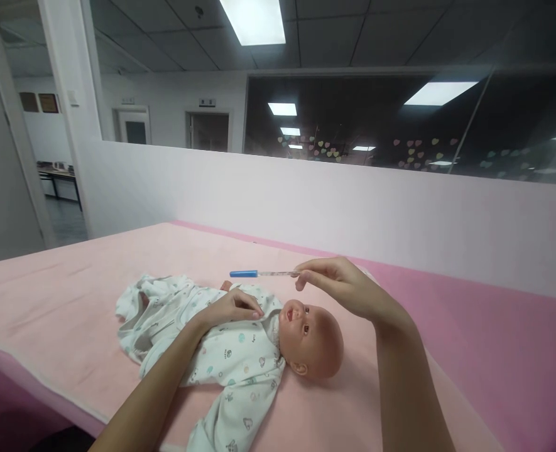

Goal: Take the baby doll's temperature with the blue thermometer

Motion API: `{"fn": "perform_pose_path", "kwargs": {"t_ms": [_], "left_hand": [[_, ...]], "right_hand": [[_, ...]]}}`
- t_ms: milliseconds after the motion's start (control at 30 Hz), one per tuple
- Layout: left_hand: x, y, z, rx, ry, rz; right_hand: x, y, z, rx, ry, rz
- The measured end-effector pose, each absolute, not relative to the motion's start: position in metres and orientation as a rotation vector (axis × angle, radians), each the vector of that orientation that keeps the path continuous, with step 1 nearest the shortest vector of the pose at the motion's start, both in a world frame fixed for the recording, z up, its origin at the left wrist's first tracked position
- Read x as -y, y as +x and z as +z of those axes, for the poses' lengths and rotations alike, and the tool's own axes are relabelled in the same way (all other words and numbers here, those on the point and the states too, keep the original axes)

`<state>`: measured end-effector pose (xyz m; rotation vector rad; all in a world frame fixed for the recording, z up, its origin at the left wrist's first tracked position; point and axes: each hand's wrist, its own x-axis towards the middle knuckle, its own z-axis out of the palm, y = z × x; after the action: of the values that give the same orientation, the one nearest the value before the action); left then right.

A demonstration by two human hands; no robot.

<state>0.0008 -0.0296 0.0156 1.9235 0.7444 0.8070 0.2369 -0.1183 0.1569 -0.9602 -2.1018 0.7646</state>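
Note:
A baby doll (pixel 311 344) lies on its back, head to the right, wearing a white printed romper (pixel 233 355). My left hand (pixel 233 307) rests on the doll's chest, its fingers closed on the cloth by the neckline; the exact grip is partly hidden. Above the doll's face, my right hand (pixel 348 285) pinches one end of a thin glass thermometer (pixel 275 274). The thermometer is held level, with its blue cap (pixel 243 274) pointing left over the doll's body.
A pale pink sheet (pixel 70 301) covers the bed or table, with a darker pink surface (pixel 494 339) showing at the right. Behind stands a low white wall (pixel 306 201) with windows above. A doorway opens at the far left.

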Motion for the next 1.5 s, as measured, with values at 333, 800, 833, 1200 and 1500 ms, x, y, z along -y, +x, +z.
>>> {"fn": "perform_pose_path", "kwargs": {"t_ms": [333, 800, 833, 1200, 1500], "left_hand": [[0.033, 0.009, 0.017, -0.663, 2.083, 0.668], [0.023, 0.005, 0.008, -0.871, 1.845, 0.849], [0.022, 0.005, 0.007, -0.86, 1.841, 0.841], [0.021, 0.005, 0.007, -0.752, 1.821, 0.811], [0.023, 0.004, 0.01, -0.652, 1.752, 0.804]], "right_hand": [[0.121, 0.23, 0.154, 2.075, -1.013, 0.664], [0.238, 0.258, 0.013, 1.826, -1.621, 0.454], [0.242, 0.253, -0.002, 1.806, -1.644, 0.342], [0.218, 0.226, -0.048, 1.999, -1.776, -0.6], [0.144, 0.157, 0.028, 2.074, -1.64, -0.364]]}}
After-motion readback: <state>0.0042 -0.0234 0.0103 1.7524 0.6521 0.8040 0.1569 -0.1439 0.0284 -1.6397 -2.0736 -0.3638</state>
